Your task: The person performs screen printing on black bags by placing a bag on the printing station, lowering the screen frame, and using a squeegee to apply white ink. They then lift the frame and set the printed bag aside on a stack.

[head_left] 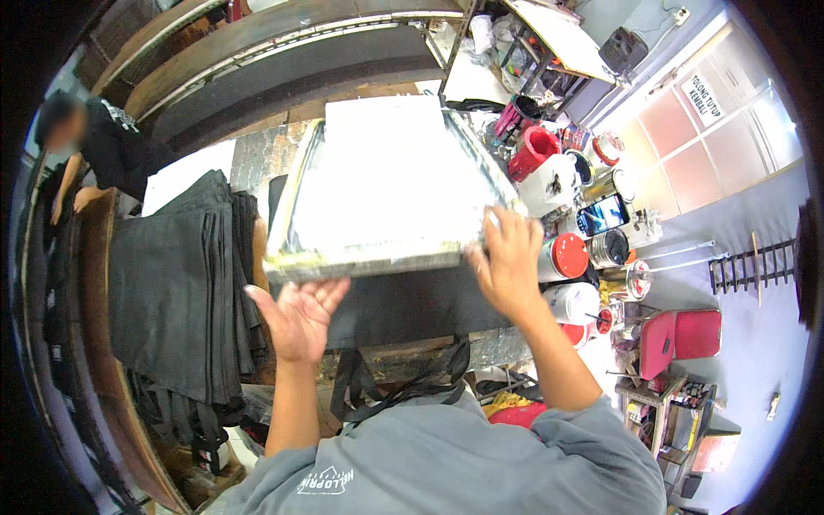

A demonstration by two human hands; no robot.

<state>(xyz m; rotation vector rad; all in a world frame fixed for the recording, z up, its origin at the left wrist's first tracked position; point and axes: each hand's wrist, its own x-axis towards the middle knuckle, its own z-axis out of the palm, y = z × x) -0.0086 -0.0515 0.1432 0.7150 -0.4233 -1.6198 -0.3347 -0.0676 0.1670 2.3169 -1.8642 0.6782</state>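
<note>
A screen printing frame [365, 259] with a bright white mesh is tilted up over the worktable, its near edge raised. At its right near corner my right hand [508, 262] grips the frame, thumb and fingers around the edge. My left hand [302, 322] is turned palm up below the near left edge, fingers stretched out and thumb apart; its fingertips are at the frame's edge, and I cannot tell if they bear it. Beneath lies a flat black fabric bag [403, 307], its straps [403, 393] hanging over the table's near edge. The frame hides the bag's far part.
Left of the frame lies a thick stack of black fabric bags [172, 300]. Paint tubs, including a red-lidded one [569, 257], crowd the right side with a phone [602, 215] among them. Another person [112, 146] is at far left. Red chairs [678, 335] stand at right.
</note>
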